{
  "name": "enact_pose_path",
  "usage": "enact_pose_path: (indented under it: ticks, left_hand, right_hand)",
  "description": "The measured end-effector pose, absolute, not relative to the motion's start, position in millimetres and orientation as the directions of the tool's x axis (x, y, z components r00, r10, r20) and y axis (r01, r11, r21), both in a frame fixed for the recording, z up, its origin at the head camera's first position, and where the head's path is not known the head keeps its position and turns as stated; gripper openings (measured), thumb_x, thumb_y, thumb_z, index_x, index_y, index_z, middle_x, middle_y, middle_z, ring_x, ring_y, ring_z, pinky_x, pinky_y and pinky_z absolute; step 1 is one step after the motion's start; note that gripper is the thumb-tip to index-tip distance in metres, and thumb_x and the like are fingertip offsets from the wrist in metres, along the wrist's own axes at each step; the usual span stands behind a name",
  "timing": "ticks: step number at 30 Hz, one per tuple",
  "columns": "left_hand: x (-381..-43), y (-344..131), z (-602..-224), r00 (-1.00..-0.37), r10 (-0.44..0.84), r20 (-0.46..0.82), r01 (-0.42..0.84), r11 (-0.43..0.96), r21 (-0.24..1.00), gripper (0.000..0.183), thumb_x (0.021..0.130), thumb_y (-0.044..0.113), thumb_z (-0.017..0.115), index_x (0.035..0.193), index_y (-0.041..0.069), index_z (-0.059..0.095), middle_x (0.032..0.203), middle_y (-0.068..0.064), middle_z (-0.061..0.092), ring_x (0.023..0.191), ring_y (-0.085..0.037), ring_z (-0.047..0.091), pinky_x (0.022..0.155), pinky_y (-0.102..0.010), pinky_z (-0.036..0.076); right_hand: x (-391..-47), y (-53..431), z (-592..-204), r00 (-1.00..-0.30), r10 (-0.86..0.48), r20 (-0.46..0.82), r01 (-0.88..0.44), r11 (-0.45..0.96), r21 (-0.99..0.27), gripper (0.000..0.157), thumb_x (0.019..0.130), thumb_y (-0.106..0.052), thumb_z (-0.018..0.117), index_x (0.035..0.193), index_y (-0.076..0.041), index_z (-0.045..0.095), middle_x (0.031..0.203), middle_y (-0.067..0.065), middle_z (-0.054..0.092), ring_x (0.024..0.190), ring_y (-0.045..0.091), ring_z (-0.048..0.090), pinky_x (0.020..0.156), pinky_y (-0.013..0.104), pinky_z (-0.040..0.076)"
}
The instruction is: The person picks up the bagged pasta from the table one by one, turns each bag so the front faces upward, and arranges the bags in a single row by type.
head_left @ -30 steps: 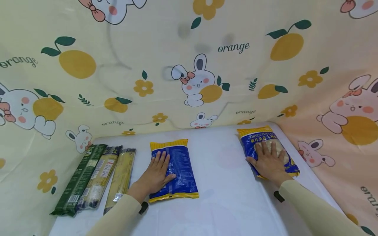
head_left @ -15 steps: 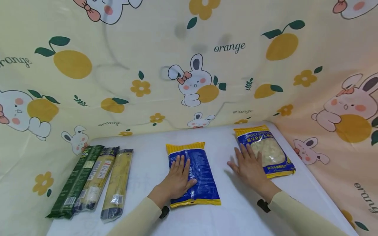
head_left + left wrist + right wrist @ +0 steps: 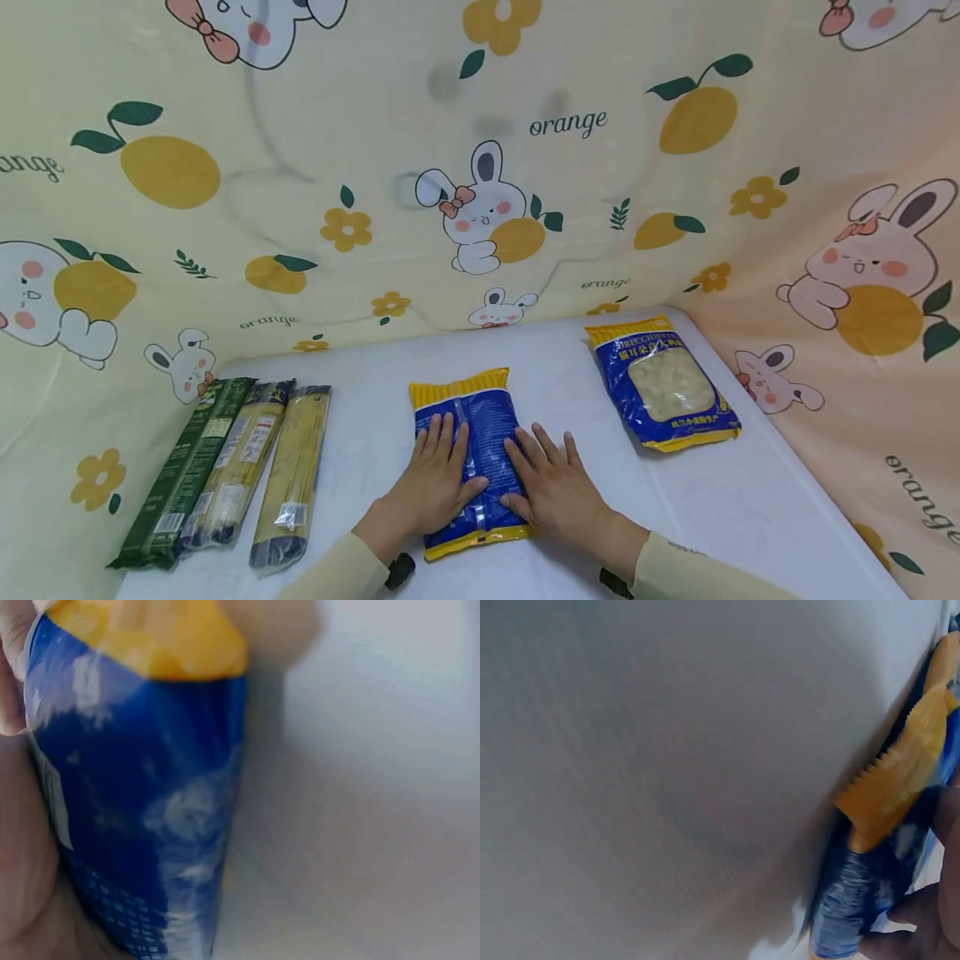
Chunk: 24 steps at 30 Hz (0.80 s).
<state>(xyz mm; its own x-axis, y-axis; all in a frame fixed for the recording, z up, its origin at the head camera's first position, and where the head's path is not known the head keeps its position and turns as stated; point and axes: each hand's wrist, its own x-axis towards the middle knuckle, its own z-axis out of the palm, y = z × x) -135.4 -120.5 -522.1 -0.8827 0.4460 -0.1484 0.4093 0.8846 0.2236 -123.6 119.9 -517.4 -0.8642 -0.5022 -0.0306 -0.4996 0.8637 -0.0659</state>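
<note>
- Bag: glossy blue, yellow ends, lying mid-table.
- Left hand and right hand: fingers straight, slightly spread, resting on it, ungripped.
- Two blue bags, counting the windowed one; three slim packets.

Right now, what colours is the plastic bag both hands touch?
Plastic bag: mostly blue, yellow ends; clearest in head view.
</note>
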Motion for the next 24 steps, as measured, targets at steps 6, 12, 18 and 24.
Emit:
enact_pose_path:
  ticks: [6,12,18,24]
  left_hand:
    - [-131,-118,-522,-0.898,0.417,-0.141,0.391,0.903,0.176,0.09,0.108,0.068,0.03,0.17,0.007,0.009,0.176,-0.022,-0.004,0.163,-0.043,-0.005,0.129,-0.063,0.009]
    - [-138,-116,-519,-0.901,0.415,-0.124,0.394,0.905,0.159,0.086,0.108,0.068,0.03,0.169,0.008,0.019,0.176,-0.022,0.011,0.163,-0.043,0.009,0.127,-0.066,0.016]
    - [-169,-112,-493,-0.92,0.391,-0.003,0.389,0.916,0.099,0.062,0.11,0.055,0.047,0.156,0.013,0.052,0.156,-0.013,0.055,0.146,-0.038,0.048,0.118,-0.062,0.038]
    - [-212,-100,-472,-0.896,0.437,0.074,0.442,0.895,0.062,0.048,0.11,0.044,0.053,0.145,0.012,0.062,0.141,-0.01,0.066,0.135,-0.033,0.056,0.113,-0.057,0.045]
  right_hand:
    - [-119,122,-523,-0.865,-0.5,-0.043,-0.501,0.865,0.012,0.073,0.107,-0.062,0.044,0.164,-0.017,0.039,0.17,0.01,0.037,0.161,0.037,0.025,0.123,0.071,0.022]
    - [-119,126,-525,-0.867,-0.497,-0.034,-0.498,0.866,0.03,0.073,0.107,-0.062,0.042,0.164,-0.017,0.039,0.17,0.01,0.038,0.161,0.037,0.026,0.124,0.07,0.021]
    - [-117,128,-522,-0.862,-0.506,-0.027,-0.507,0.862,0.03,0.072,0.108,-0.06,0.044,0.163,-0.014,0.042,0.169,0.011,0.039,0.16,0.036,0.026,0.124,0.069,0.02]
    - [-112,123,-521,-0.837,-0.547,0.017,-0.546,0.836,0.054,0.069,0.109,-0.056,0.046,0.159,-0.01,0.047,0.165,0.012,0.045,0.158,0.037,0.032,0.124,0.066,0.025]
